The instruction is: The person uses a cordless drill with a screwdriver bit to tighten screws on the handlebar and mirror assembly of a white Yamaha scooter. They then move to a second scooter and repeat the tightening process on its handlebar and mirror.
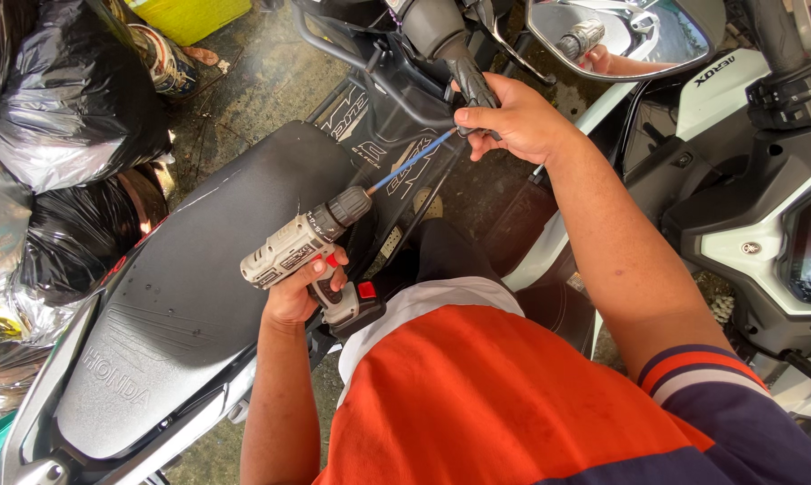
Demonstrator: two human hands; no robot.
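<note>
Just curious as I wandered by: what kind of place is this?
Probably a small motorbike repair spot, outdoors. A black scooter and a white one stand close together, the left hand holds a cordless drill, and full bin bags sit on wet concrete.

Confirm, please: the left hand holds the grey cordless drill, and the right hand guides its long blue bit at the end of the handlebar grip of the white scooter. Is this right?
Not quite. In the head view the handlebar grip belongs to the black scooter, not the white one, which stands to the right. The rest holds: the left hand holds the grey cordless drill, and the right hand guides its long blue bit.
</note>
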